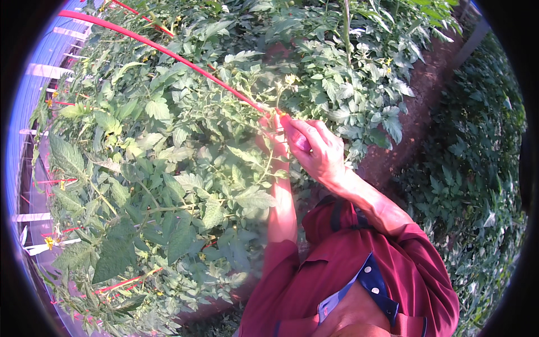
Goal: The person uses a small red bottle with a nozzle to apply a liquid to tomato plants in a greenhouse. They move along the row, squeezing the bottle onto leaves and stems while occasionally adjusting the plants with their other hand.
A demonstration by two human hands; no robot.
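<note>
A taut length of red twine [168, 51] slants down from the upper left to my two hands, where it meets a tomato stem with pale yellow blossoms [290, 80]. My left hand [276, 130] is raised at this stem, partly hidden by leaves; its grip does not show clearly. Close against it on the right, my right hand [322, 147] has its fingers curled and their tips at the twine and stem. Within the right hand's curl is a small pink-purple object [301, 140], mostly covered, its kind unclear. A leafy tomato shoot [265, 168] hangs in front of my left forearm.
Dense tomato foliage [160, 156] fills the left and top. More red twine [130, 281] runs among leaves at lower left. An upright stem [347, 33] rises at the top. Bare soil [404, 126] separates this row from another plant row [467, 177]. Blue sheeting [31, 101] borders the left.
</note>
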